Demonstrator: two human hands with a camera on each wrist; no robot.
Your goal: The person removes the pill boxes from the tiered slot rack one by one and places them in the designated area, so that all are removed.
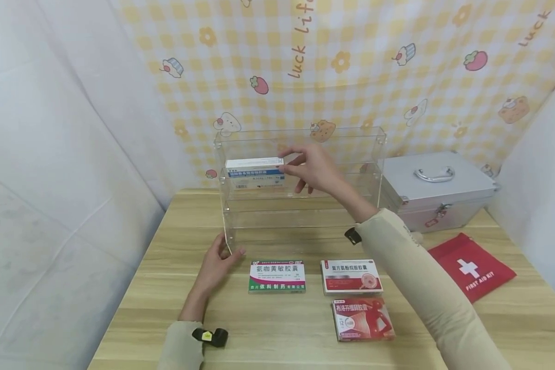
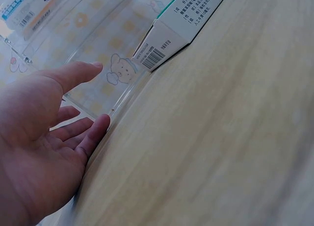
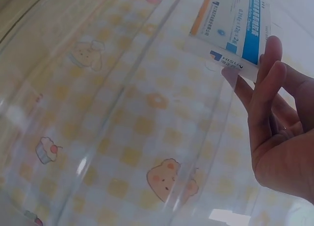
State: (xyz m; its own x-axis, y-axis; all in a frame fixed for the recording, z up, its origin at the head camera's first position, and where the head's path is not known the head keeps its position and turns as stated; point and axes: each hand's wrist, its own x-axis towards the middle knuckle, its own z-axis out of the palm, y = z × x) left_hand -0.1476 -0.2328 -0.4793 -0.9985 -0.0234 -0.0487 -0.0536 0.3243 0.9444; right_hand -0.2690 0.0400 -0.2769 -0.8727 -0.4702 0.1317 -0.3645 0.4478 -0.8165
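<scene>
A clear acrylic tiered rack (image 1: 300,205) stands upright on the table. On its upper tier, at the left end, is a white and blue medicine box (image 1: 254,177). My right hand (image 1: 316,167) pinches this box's right end, with fingertips at its top edge and front corner. The blue label and the box's end face (image 3: 228,61) show beside the fingers in the right wrist view. Low at the rack's left front corner, my left hand (image 1: 215,267) rests against the side panel, its thumb extended and fingers relaxed (image 2: 91,135).
A green, white and pink medicine box (image 1: 277,276) lies before the rack. Right of it are a red and white box (image 1: 351,277) and a red box (image 1: 363,319). A silver case (image 1: 439,190) and a red first aid pouch (image 1: 472,267) sit at the right.
</scene>
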